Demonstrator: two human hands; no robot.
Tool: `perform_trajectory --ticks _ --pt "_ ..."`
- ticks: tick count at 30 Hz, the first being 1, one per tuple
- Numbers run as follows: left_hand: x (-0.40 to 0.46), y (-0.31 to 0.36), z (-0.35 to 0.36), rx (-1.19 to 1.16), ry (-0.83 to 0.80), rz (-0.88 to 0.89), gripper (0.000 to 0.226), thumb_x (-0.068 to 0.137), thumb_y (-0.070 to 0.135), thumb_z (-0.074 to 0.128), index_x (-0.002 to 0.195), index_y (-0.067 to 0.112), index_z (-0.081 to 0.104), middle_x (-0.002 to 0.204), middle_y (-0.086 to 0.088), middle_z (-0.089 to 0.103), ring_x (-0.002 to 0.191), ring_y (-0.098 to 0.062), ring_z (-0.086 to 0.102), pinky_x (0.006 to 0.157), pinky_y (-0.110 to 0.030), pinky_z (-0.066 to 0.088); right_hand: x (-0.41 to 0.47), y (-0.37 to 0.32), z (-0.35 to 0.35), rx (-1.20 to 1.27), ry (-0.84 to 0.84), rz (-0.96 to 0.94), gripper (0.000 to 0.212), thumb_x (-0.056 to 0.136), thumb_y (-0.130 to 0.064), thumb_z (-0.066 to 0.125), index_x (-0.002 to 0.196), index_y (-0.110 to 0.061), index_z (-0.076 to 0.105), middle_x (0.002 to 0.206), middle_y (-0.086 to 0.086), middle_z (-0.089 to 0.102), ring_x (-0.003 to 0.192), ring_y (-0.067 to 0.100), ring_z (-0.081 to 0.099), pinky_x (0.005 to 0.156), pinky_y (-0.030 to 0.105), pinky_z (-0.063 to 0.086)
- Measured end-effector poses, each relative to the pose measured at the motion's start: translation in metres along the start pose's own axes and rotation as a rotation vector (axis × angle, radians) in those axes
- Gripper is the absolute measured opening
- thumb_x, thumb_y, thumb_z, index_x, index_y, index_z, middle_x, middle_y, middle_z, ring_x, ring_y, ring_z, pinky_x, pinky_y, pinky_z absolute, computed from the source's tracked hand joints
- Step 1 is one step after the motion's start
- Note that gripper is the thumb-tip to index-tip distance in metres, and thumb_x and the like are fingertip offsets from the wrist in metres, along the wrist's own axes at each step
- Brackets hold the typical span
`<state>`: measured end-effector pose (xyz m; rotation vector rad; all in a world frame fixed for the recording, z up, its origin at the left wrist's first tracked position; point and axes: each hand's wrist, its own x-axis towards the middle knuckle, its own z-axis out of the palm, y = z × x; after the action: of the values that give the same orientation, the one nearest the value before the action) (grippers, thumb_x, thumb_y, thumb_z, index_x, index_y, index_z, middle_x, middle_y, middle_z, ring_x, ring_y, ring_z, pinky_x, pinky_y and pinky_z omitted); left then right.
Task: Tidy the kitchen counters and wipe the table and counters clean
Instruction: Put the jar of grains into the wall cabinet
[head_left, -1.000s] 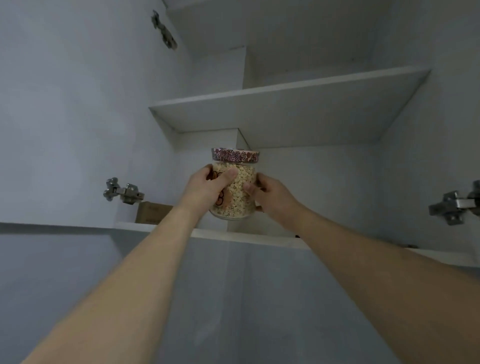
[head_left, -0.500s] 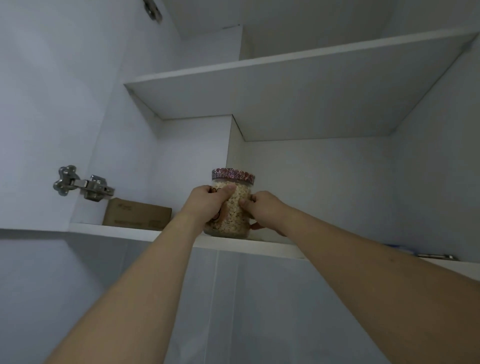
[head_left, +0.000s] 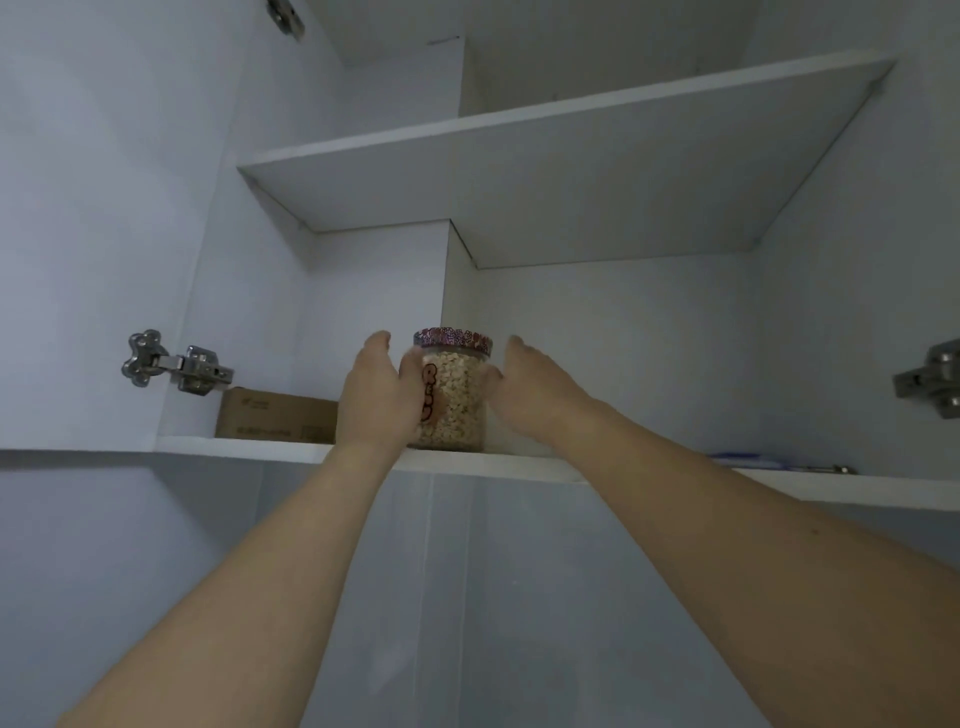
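A glass jar (head_left: 453, 400) of pale grain with a patterned red lid stands upright on the bottom shelf (head_left: 249, 448) of an open white wall cabinet. My left hand (head_left: 382, 395) is at the jar's left side with its fingers straightened, the thumb still touching the glass. My right hand (head_left: 530, 387) is just off the jar's right side, fingers spread and relaxed, holding nothing.
A brown cardboard box (head_left: 278, 415) lies on the same shelf to the left of the jar. An upper shelf (head_left: 545, 171) spans above. Metal door hinges (head_left: 176, 366) stick out at left and right. A thin blue item (head_left: 748, 457) lies at the shelf's right.
The jar went from being held up in both hands to standing on the bottom shelf. Both hands have since loosened and opened away from its sides.
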<state>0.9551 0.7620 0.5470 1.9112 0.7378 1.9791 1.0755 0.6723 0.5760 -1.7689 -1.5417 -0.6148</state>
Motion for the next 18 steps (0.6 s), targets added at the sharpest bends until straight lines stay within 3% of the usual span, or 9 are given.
perform_trajectory --ticks 4,6,9,14,18 --pt "-0.023 -0.001 -0.013 -0.032 0.033 0.09 0.049 0.103 0.033 0.036 0.147 0.011 0.03 0.148 -0.006 0.041 0.134 -0.022 0.039 0.108 -0.033 0.03 -0.034 0.006 0.002 -0.15 0.298 -0.215 0.05 0.102 -0.027 0.034 0.143 0.002 0.03 0.144 0.019 0.038 0.133 0.031 0.034 0.114 0.035 0.023" --pt "-0.059 -0.001 -0.028 0.014 0.067 0.085 0.049 0.103 0.031 0.036 0.147 0.01 0.03 0.148 -0.008 0.04 0.134 -0.023 0.038 0.108 -0.034 0.029 -0.075 0.009 0.004 -0.141 0.289 -0.235 0.05 0.102 -0.024 0.035 0.144 0.001 0.029 0.15 0.019 0.031 0.14 0.031 0.026 0.118 0.037 0.015" --pt "-0.086 -0.012 -0.036 0.124 0.042 0.228 0.049 0.103 0.029 0.038 0.146 0.007 0.032 0.147 -0.012 0.04 0.135 -0.027 0.035 0.11 -0.037 0.029 -0.104 0.018 0.017 -0.111 0.39 -0.313 0.051 0.1 -0.024 0.03 0.143 0.004 0.033 0.151 0.02 0.03 0.142 0.032 0.024 0.12 0.041 0.015" --pt "-0.167 -0.028 -0.041 0.302 -0.092 0.282 0.054 0.1 0.036 0.033 0.145 0.007 0.034 0.145 -0.014 0.041 0.134 -0.03 0.037 0.111 -0.044 0.032 -0.184 0.041 0.045 -0.087 0.248 -0.346 0.055 0.099 -0.029 0.026 0.144 0.002 0.032 0.153 0.017 0.028 0.144 0.028 0.022 0.119 0.041 0.015" --pt "-0.226 -0.039 -0.033 0.308 -0.178 0.193 0.051 0.101 0.032 0.037 0.146 0.006 0.033 0.147 -0.013 0.039 0.136 -0.029 0.034 0.113 -0.041 0.029 -0.238 0.07 0.069 -0.089 0.085 -0.254 0.06 0.097 -0.034 0.021 0.146 0.0 0.029 0.155 0.015 0.026 0.145 0.027 0.021 0.12 0.037 0.01"
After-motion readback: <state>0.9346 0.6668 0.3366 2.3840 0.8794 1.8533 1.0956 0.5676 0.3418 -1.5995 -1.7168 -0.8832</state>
